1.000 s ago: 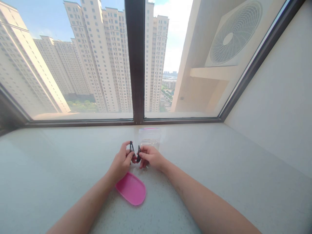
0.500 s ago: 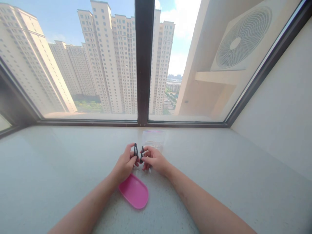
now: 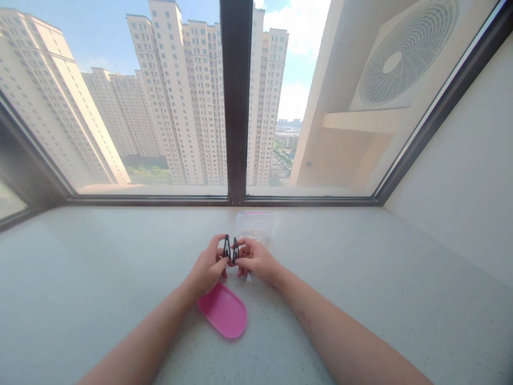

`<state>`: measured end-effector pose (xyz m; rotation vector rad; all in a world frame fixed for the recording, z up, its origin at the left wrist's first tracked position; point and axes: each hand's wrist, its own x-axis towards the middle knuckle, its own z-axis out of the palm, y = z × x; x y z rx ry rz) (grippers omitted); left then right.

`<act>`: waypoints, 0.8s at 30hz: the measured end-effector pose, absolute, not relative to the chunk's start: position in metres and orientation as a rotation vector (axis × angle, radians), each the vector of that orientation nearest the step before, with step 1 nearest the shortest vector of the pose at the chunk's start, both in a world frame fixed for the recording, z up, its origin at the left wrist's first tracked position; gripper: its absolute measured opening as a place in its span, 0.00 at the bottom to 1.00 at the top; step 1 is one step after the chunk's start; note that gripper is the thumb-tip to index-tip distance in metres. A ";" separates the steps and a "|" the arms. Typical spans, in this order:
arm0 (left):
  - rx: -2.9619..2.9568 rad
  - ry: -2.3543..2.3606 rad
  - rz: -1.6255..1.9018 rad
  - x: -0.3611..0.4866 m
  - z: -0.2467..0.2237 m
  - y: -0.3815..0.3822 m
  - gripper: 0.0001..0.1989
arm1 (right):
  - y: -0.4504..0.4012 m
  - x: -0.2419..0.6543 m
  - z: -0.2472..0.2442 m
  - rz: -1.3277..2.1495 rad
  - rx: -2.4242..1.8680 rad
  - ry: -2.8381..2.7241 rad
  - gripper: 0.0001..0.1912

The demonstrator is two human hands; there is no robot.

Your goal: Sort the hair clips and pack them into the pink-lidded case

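Observation:
Between thumb and fingers, my left hand (image 3: 208, 267) pinches a black snap hair clip (image 3: 227, 247), held upright. A second black snap hair clip (image 3: 235, 250) is pinched upright in my right hand (image 3: 256, 261). The two clips stand side by side with a narrow gap at their tops. Just below my left hand lies a pink oval tray (image 3: 225, 314), its upper left edge partly hidden by that hand. Behind my right hand rests a clear zip bag (image 3: 255, 222), its lower part covered by the fingers; what it contains is hard to make out.
Everything rests on a pale speckled windowsill (image 3: 100, 278). A dark window frame (image 3: 236, 133) borders the sill at the back, and a white wall (image 3: 460, 176) rises on the right. Tall buildings and an air conditioner unit (image 3: 409, 59) are outside the glass.
Both clips are now more upright and more nearly parallel, with the right one turned to line up with the left. The whole view has shifted slightly.

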<state>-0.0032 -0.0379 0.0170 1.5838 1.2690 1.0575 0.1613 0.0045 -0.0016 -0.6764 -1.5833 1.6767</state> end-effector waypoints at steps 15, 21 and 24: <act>1.547 1.232 1.038 -0.006 0.016 -0.039 0.19 | 0.005 0.160 0.003 1.718 -0.681 -1.549 0.14; 1.540 1.233 1.026 -0.006 0.019 -0.040 0.20 | 0.006 0.160 0.002 1.709 -0.685 -1.553 0.13; 1.552 1.244 1.026 -0.005 0.021 -0.041 0.21 | 0.005 0.160 0.003 1.712 -0.675 -1.547 0.15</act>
